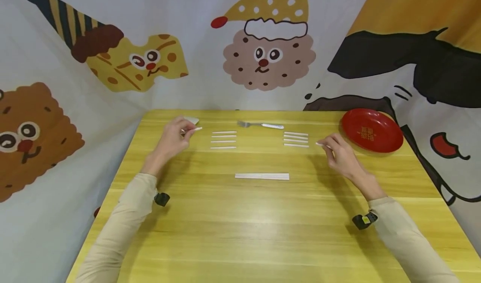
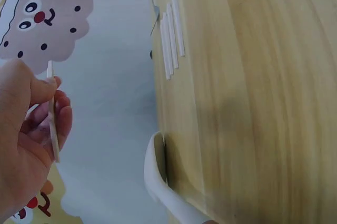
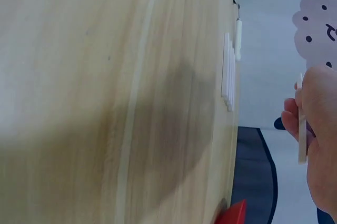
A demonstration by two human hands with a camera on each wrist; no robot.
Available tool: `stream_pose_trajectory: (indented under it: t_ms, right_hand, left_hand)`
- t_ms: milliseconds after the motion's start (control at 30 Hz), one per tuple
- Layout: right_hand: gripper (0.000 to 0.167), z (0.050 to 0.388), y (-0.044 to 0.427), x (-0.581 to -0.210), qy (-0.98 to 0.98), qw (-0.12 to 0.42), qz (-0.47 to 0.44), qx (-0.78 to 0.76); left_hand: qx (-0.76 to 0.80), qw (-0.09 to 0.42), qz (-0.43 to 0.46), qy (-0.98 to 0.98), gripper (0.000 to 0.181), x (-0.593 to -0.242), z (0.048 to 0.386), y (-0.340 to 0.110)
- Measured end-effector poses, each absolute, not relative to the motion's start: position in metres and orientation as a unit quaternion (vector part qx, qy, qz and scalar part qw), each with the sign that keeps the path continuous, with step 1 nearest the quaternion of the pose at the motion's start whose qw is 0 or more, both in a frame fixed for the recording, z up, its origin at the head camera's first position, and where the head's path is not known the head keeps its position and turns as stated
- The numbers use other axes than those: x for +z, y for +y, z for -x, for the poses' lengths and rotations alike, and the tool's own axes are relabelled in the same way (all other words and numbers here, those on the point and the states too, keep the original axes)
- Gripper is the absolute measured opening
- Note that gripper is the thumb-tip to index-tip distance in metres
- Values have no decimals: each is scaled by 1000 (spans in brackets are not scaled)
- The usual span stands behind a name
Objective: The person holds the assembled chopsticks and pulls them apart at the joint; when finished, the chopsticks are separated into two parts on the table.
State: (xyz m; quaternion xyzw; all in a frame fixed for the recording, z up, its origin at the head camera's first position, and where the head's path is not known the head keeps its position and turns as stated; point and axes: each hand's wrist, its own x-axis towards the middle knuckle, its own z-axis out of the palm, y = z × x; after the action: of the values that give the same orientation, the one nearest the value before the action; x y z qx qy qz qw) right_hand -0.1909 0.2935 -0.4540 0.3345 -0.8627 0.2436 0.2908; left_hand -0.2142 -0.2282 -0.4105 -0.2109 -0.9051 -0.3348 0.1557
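My left hand [image 1: 174, 137] pinches a short white stick [image 2: 53, 124] between thumb and fingers, raised above the table's far left. At the far right, my right hand [image 1: 342, 155] pinches another short white stick [image 3: 302, 137], also off the table. Between the hands lie two groups of similar sticks: several spaced-out left sticks [image 1: 224, 136] nearer my left hand, and several closer-set right sticks [image 1: 296, 140] nearer my right. Long white sticks [image 1: 262, 176] lie side by side, closer to me in the middle.
A fork [image 1: 272, 126] with a white handle lies at the back centre. Beside my right hand is a red oval plate [image 1: 353, 135] with gold characters. A white spoon-like utensil [image 2: 152, 168] is partly hidden behind my left hand. A printed curtain [image 1: 203, 66] hangs behind the table.
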Motion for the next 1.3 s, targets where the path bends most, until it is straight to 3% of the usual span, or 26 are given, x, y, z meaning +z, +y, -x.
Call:
stream_pose_trajectory:
  t_ms: [300,1300]
  right_hand:
    - [16,206,276,-457,-879,256,-328,234]
    - [11,225,230,-495,-917,121,-284,252]
  left_hand:
    - [-325,58,207,-921,16,-421,214,-207]
    - [-268,-53,264,-925,13,-467,232,-152]
